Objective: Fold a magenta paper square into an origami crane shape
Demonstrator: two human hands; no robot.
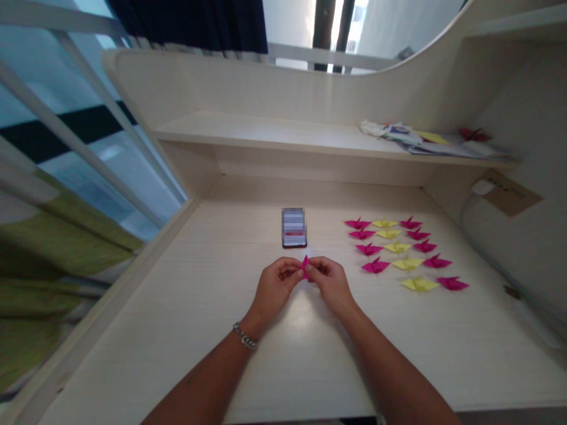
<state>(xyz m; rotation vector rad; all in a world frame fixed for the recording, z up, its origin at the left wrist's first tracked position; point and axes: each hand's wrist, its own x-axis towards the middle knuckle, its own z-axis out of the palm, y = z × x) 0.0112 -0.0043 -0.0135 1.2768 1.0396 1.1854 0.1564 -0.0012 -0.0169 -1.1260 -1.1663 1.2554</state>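
Between my two hands, over the middle of the desk, is a small folded piece of pink origami paper (305, 267) with a pointed tip upward. My left hand (278, 282) pinches its left side between thumb and fingers. From the right, my right hand (328, 280) pinches it the same way, and the fingertips cover much of the paper. Just beyond the hands lies a phone (294, 228) with a lit, blurred screen. To the right, several pink paper cranes (375, 266) and yellow paper cranes (408, 263) are set out in rows.
The pale wooden desk (186, 307) has a shelf (266, 133) above its back, with papers (425, 141) piled at the right. A white cable (476, 248) runs down from a wall socket (509, 192). A white railing (84, 118) and a green-and-white cloth (66, 260) border the left.
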